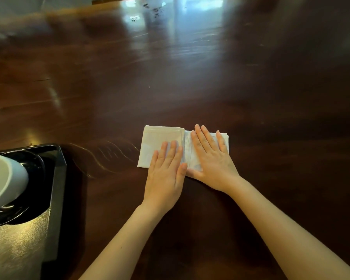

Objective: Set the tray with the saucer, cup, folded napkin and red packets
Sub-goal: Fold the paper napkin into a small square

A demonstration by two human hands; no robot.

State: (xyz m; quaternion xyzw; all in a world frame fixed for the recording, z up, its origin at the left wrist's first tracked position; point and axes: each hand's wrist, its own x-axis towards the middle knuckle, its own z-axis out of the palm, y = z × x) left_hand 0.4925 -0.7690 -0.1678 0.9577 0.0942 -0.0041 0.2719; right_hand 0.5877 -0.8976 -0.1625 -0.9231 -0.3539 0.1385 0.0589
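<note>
A white folded napkin (pixel 162 137) lies flat on the dark wooden table (pixel 251 98), right of the tray. My left hand (pixel 167 174) presses palm-down on its near left part, fingers together. My right hand (pixel 210 158) lies flat on its right half, fingers slightly spread. Both hands rest on the cloth without gripping it. At the left edge stands a black tray (pixel 58 178). On it a black saucer (pixel 31 164) carries a white cup (pixel 4 178), partly cut off by the frame. No red packets are in view.
The glossy table stretches far back and to the right with bright window reflections. A light strip of floor or edge shows at the top left. The tray's near part (pixel 18 249) is a bare matte surface.
</note>
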